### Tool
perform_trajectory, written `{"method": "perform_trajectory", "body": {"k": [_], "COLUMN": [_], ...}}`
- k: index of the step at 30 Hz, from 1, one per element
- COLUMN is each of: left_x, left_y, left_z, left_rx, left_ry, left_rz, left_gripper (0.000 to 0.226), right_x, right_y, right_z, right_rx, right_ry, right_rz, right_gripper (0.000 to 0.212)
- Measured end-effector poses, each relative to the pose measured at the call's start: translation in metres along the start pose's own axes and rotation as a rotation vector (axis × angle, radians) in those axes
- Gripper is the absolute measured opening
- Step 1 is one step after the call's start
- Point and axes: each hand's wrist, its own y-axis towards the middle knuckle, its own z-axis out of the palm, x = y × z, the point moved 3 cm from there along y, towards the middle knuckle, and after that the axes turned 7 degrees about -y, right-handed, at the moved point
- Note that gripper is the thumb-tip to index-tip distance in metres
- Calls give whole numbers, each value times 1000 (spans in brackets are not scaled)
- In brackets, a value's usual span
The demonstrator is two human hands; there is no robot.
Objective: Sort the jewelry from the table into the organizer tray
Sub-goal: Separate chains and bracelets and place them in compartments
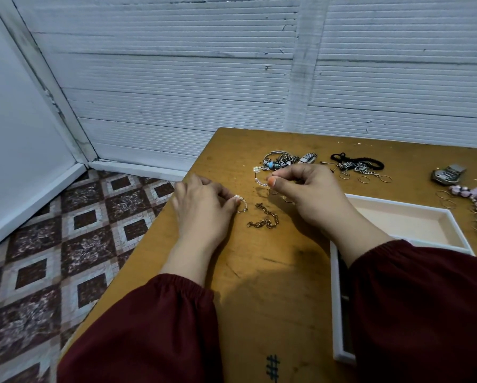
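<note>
Here, left hand point(201, 205) pinching pearl-beaded wire hoop point(243, 204), right hand point(309, 194) pinching larger beaded hoop point(259, 179), link chain point(265, 218) between.

Wooden table point(273, 272), white organizer tray point(403, 219), chain bracelet point(265, 219), tangled jewelry heap point(280, 160), black cord point(369, 162), thin rings point(363, 179)

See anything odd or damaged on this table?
Nothing looks broken or spilled. The table bears dark scuffs and an inked hash mark near its front edge; the jewelry pile is tangled.
</note>
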Motion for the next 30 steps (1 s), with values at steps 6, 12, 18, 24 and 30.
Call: {"method": "perform_trajectory", "body": {"k": [6,12,18,24,30], "left_x": [1,-3,-13,-44,-76], "left_y": [2,1,-8,-24,-46], "left_z": [-1,-6,-14,-20,-6], "left_rx": [4,-43,-78,-87,-49], "left_ry": [-167,-382,-613,-733,-822], "left_rz": [-62,-66,-41,52,81], "left_gripper": [22,13,13,16,12], "right_x": [3,11,27,26,20], "right_y": [-2,-7,-17,-37,-69], "right_z": [-6,-14,-41,-72,-103], "right_rx": [4,-19,-7,-9,-114], "right_ry": [192,248,217,111,162], "right_rz": [80,97,81,72,56], "right_gripper": [7,12,10,10,10]}}
